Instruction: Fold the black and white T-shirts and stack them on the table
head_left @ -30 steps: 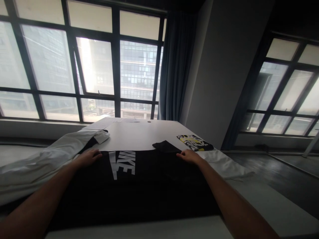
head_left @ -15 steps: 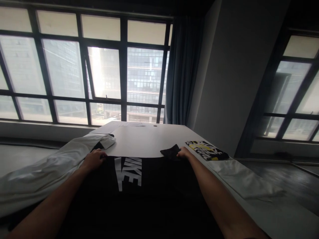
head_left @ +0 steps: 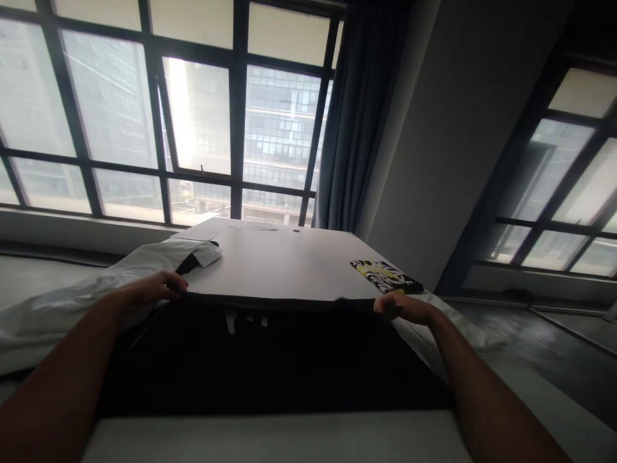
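Observation:
A black garment with white lettering, probably a T-shirt, stretches across the near part of the white table. My left hand grips its far left corner, fingers closed on the cloth. At the far right corner, my right hand pinches the same edge. Between the two hands the far edge runs nearly straight and looks slightly raised. Most of the white print is hidden by a fold; only the lower tips of the letters show.
Left of my left hand lies a rumpled white garment with a dark piece in it. A folded black, white and yellow patterned cloth rests beyond my right hand, near pale fabric. Papers lie at the far table end, below the windows.
Both hands have moved outward, pulling the far edge straight. The loose flap at the right has flattened out, the lettering is mostly covered, and the near hem now shows farther from me.

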Demonstrator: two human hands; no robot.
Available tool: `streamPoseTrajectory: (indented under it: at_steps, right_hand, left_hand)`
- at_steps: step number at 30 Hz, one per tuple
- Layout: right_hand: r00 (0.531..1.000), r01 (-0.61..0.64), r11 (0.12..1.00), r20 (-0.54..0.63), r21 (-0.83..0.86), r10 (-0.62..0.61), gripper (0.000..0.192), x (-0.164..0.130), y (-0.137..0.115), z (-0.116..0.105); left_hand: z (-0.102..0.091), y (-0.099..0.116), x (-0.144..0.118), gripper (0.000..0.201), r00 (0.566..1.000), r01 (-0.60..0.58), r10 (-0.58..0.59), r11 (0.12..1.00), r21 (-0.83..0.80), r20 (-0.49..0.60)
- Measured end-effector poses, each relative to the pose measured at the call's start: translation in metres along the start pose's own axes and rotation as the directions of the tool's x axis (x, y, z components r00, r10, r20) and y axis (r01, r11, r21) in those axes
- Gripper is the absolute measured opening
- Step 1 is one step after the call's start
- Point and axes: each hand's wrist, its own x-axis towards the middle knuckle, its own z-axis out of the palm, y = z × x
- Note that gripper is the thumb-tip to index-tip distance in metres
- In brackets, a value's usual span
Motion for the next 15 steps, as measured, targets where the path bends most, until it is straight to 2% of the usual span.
streamPoseTrajectory:
  at_steps: [3,5,9,11,13,15]
  right_hand:
    - [0.995,-0.070,0.997,0.074,-0.024,0.072,0.017,-0.006,0.001,0.009]
    - [0.997,-0.048,0.998,0.059,-0.042,0.050,0.016,-0.007,-0.005,0.010]
    - [0.988,0.088,0.996,-0.128,0.008,-0.086,0.011,-0.013,-0.017,0.006]
    - [0.971,0.147,0.989,-0.195,0.033,-0.138,0.012,-0.017,-0.019,0.004]
    - [0.982,0.111,0.993,-0.160,0.040,-0.103,0.014,-0.021,-0.020,0.004]
    - [0.998,0.012,1.000,-0.068,0.028,-0.010,0.017,-0.026,-0.020,0.004]
  left_hand:
    - [0.001,0.004,-0.006,0.041,0.998,0.046,-0.046,0.999,-0.014,0.035]
    - [-0.002,0.008,-0.009,0.038,0.999,0.032,-0.031,0.999,-0.004,0.034]
    - [-0.013,0.019,-0.018,0.033,0.998,-0.060,0.060,0.998,0.005,0.022]
    - [-0.017,0.023,-0.023,0.030,0.998,-0.054,0.055,0.998,-0.016,0.028]
    - [-0.019,0.027,-0.028,0.031,0.999,0.001,0.002,0.999,-0.045,0.053]
    - [-0.018,0.030,-0.033,0.035,0.994,0.054,-0.047,0.997,-0.064,0.098]
